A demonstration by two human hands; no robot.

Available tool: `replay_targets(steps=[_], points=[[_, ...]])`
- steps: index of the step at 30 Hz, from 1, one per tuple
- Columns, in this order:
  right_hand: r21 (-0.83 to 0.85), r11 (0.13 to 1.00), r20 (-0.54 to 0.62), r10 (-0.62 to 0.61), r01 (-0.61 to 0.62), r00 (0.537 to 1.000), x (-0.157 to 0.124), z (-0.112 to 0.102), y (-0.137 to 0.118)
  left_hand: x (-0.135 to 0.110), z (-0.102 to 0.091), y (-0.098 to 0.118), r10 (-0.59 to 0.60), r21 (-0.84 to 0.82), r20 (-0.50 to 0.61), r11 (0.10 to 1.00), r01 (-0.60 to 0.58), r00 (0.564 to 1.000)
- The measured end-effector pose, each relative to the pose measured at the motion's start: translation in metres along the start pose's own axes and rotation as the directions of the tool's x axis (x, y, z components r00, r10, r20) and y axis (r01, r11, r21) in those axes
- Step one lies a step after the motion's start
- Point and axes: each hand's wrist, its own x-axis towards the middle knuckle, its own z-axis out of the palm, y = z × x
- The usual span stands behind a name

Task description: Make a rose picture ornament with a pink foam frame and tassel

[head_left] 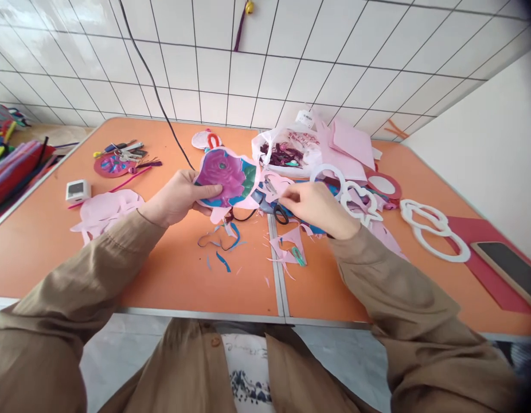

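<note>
My left hand (177, 198) grips a pink paper cutout (229, 178) printed with a purple flower and green and blue leaves, thumb on its front, holding it above the orange table (162, 269). My right hand (319, 206) is closed round small scissors (276, 201) with black handles. Their blades point left at the cutout's right edge. Blue and pink paper trimmings (225, 241) lie on the table just below both hands.
White foam rings (435, 232) and a red sheet (484, 258) lie at the right, with a dark tablet (508, 269). A plastic bag of scraps (289, 152) sits behind. Pink cutouts (106, 209), a small white device (77, 189) and tools (123, 152) lie left. A black cable (162, 109) crosses the table.
</note>
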Motion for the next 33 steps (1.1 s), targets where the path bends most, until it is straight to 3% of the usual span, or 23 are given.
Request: replay_targets(steps=[4, 10, 14, 18, 21, 26, 30, 33], points=[[-0.103, 0.994, 0.014, 0.049, -0.048, 0.999, -0.014, 0.013, 0.022, -0.01, -0.004, -0.021, -0.102, -0.059, 0.02, 0.993, 0.103, 0.995], [-0.088, 0.996, -0.063, -0.035, 0.03, 0.997, -0.019, 0.02, 0.028, -0.018, -0.004, -0.029, -0.104, -0.151, -0.026, 0.984, 0.099, 0.994], [0.005, 0.991, -0.057, -0.137, 0.137, 0.989, -0.026, 0.025, 0.014, -0.017, -0.006, -0.031, -0.032, -0.247, -0.146, 0.969, -0.005, 0.989], [0.141, 0.935, 0.046, -0.336, 0.327, 0.941, -0.037, 0.037, -0.002, -0.014, -0.007, -0.028, 0.073, -0.352, -0.282, 0.92, -0.174, 0.957], [0.133, 0.909, 0.105, -0.409, 0.395, 0.906, -0.039, 0.045, -0.007, -0.015, -0.004, -0.023, 0.062, -0.386, -0.293, 0.905, -0.178, 0.954], [0.052, 0.91, 0.166, -0.415, 0.412, 0.894, -0.024, 0.024, -0.002, -0.022, 0.002, -0.021, 0.064, -0.39, -0.213, 0.909, -0.145, 0.975], [0.132, 0.952, 0.197, -0.298, 0.276, 0.934, -0.018, -0.003, 0.007, -0.027, 0.004, -0.02, 0.082, -0.391, -0.163, 0.909, -0.14, 0.983], [0.219, 0.946, 0.275, -0.294, 0.238, 0.916, -0.021, -0.007, 0.007, -0.029, 0.005, -0.018, 0.113, -0.392, -0.134, 0.907, -0.157, 0.985]])
